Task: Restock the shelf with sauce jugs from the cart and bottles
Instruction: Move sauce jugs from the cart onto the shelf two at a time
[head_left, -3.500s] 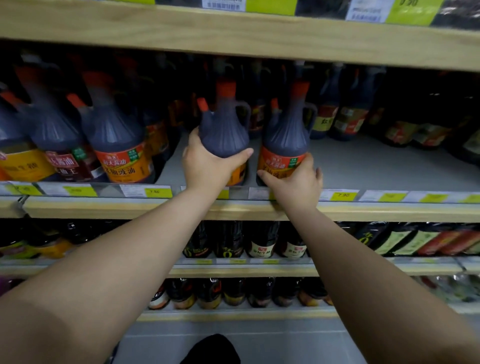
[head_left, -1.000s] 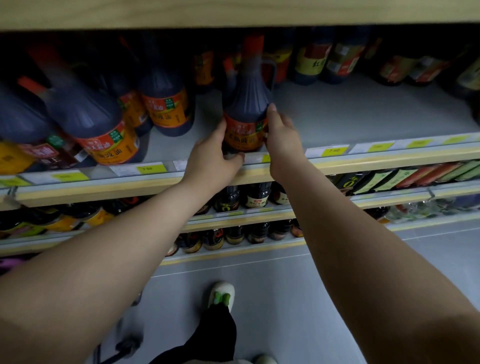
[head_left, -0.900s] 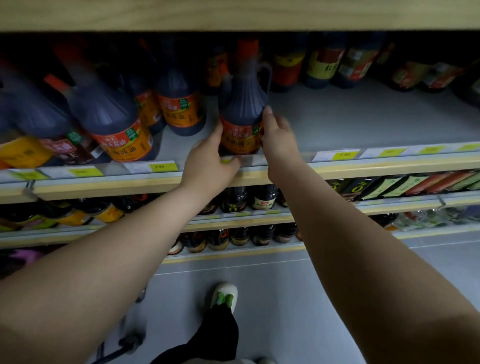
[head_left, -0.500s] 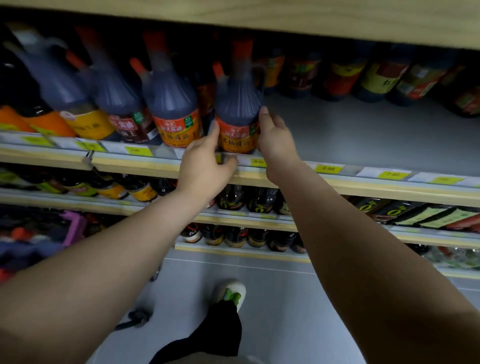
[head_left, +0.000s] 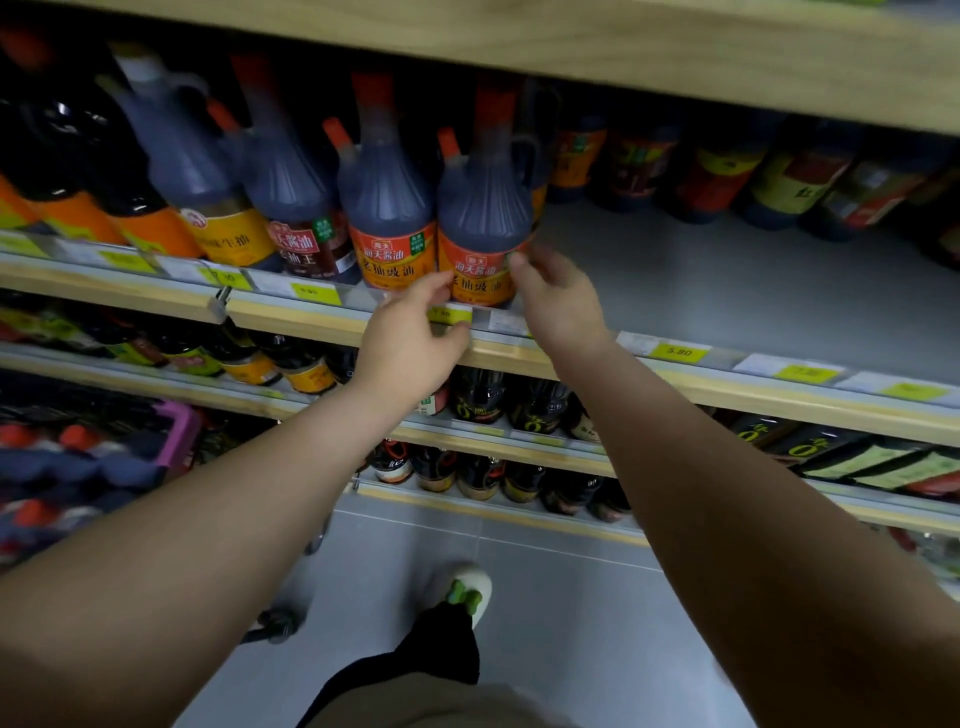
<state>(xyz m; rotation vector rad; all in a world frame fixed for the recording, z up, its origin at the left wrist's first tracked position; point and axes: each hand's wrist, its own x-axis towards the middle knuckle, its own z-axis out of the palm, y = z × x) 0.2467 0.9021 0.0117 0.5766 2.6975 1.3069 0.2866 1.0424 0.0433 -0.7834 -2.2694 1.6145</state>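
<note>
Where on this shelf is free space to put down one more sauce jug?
Free: the grey shelf board right of the front jug between left hand and right hand, bordered behind by the back row of bottles and in front by the price rail. Crowded: left of that jug, neighbouring jugs stand side by side.

Sauce jug (head_left: 483, 218): dark contents, ribbed shoulders, red cap, side handle, orange label facing out. It stands upright at the front edge of the grey shelf (head_left: 727, 291), just beside a matching jug (head_left: 387, 208) on its left. Red-capped jugs lie blurred in the purple cart (head_left: 179, 431), lower left. Small dark bottles (head_left: 478, 395) stand on the shelf below.
</note>
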